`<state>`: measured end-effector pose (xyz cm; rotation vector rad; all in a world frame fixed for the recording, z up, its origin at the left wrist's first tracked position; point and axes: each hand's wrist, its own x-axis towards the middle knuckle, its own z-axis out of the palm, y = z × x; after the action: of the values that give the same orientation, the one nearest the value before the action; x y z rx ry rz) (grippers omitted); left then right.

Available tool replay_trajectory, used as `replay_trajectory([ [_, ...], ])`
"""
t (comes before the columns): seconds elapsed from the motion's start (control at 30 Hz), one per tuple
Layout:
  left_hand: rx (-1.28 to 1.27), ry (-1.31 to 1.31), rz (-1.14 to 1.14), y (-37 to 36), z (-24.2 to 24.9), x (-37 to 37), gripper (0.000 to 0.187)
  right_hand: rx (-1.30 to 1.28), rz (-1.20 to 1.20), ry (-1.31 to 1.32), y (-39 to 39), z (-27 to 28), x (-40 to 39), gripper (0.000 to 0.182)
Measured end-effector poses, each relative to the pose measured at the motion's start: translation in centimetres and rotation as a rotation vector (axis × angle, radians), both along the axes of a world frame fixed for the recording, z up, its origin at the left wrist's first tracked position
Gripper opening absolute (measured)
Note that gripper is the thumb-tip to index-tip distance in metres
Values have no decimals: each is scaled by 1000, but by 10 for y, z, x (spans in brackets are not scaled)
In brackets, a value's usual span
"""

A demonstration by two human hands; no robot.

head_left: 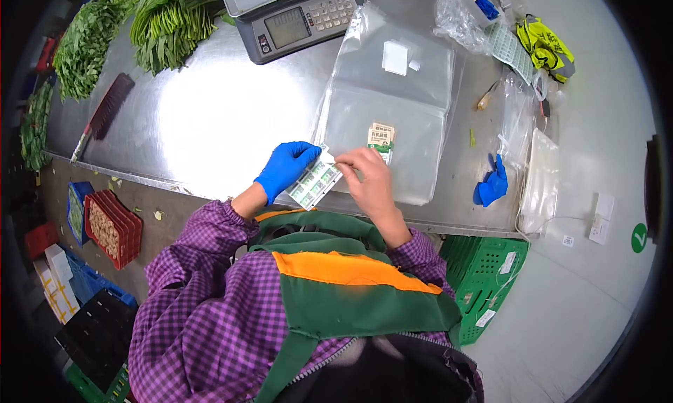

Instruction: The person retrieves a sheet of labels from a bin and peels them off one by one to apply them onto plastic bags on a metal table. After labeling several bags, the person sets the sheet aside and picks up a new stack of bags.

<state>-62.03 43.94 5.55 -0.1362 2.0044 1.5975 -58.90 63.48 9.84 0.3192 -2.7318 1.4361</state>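
My left hand (289, 168), in a blue glove, grips a sheet of green-and-white stickers (313, 184) by its upper left edge, thumb on top. My bare right hand (369, 181) pinches with thumb and forefinger at the sheet's upper right edge. Just beyond that hand, a printed label (381, 138) in beige and green lies on a stack of clear plastic bags (399, 101). Farther up the bags is a blank white square label (395, 57) with a smaller white piece beside it.
A digital scale (291, 26) stands at the back of the steel table (280, 101). Bunched leafy greens (173, 24) and a brush (105, 112) lie left. A blue glove (493, 184) and plastic wrapping (463, 21) lie right. Green crates (484, 280) stand below the right edge.
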Motion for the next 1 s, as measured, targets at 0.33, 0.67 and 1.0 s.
replay_trajectory([
  [0.33,-132,129,-396,19,31,1,28,-581,-137,-297,15,-22,-10,54],
  [0.67,-709,476,-169,-73,31,-39,46,-616,-830,-496,108,-110,-3,21],
  [1.0,-291,836,-200,19,-4,-18,11,440,-758,-347,113,-100,-8,33],
])
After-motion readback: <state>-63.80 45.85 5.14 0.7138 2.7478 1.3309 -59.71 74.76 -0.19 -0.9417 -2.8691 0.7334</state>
